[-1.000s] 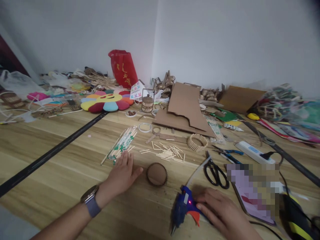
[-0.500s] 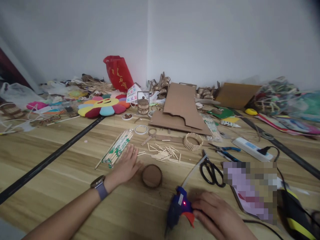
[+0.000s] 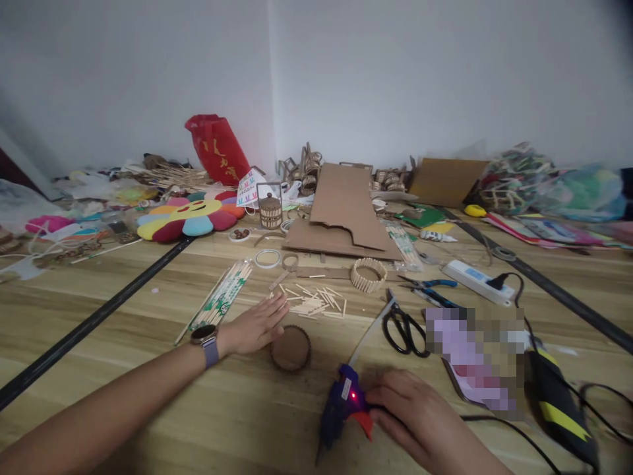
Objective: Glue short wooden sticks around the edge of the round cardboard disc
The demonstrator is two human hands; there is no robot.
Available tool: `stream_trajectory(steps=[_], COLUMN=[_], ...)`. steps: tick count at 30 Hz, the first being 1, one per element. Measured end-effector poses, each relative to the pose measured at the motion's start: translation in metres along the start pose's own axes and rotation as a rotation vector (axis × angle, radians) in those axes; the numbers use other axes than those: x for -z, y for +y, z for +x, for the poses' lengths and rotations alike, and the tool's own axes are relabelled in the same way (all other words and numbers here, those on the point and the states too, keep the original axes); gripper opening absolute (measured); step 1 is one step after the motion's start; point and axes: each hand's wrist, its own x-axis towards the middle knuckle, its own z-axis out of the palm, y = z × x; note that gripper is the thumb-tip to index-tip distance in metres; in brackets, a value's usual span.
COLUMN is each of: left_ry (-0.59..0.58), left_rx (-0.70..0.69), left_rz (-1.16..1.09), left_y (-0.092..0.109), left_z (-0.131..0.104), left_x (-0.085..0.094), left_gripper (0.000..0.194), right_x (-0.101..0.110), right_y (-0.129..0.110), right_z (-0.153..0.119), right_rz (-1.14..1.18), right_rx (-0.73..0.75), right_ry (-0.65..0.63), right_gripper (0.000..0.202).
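My left hand [image 3: 254, 324], with a watch on its wrist, is spread palm down just left of the small sticks [image 3: 316, 301] and above the round cardboard piece [image 3: 291, 348]. It holds nothing. At the lower right, my right hand [image 3: 408, 409] has its fingers closed on the handle of a blue glue gun [image 3: 341, 402], which has a lit red light and an orange trigger. A glue stick juts from the gun's upper end towards black-handled scissors [image 3: 405, 331]. A ring of short sticks [image 3: 368, 275] stands behind the small sticks.
Packed sticks [image 3: 225, 295] lie at the left. Cardboard sheets [image 3: 343, 211] and a small stick-covered pot [image 3: 270, 212] stand behind. To the right are pliers [image 3: 430, 284], a power strip [image 3: 479, 282], a blurred phone [image 3: 477, 363] and a black-yellow tool [image 3: 561, 402] with cables.
The view has turned slightly right. My left hand has moved right, away from the packed sticks and towards the small sticks. My right hand still grips the glue gun.
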Motion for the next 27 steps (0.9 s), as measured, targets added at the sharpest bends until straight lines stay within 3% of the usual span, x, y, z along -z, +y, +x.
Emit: stream_trajectory(steps=[7, 14, 20, 27], left_ry=[-0.033, 0.011, 0.161, 0.204], left_rx=[0.006, 0.009, 0.135, 0.166], left_rz=[-0.056, -0.156, -0.267, -0.334], left_y=[0.002, 0.016, 0.007, 0.020], left_z=[0.054, 0.084, 0.071, 0.034], left_x=[0.000, -0.003, 0.012, 0.004], left_gripper=[0.072, 0.072, 0.077, 0.076], right_x=[0.008, 0.003, 0.006, 0.008], right_y=[-0.006, -0.010, -0.006, -0.001], right_z=[0.005, 0.005, 0.000, -0.008], right_rz=[0.024, 0.072, 0.127, 0.174], right_rx=[-0.238, -0.290, -0.255, -0.241], right_ry=[-0.207, -0.222, -0.189, -0.123], right_gripper=[0.028, 0.032, 0.033, 0.026])
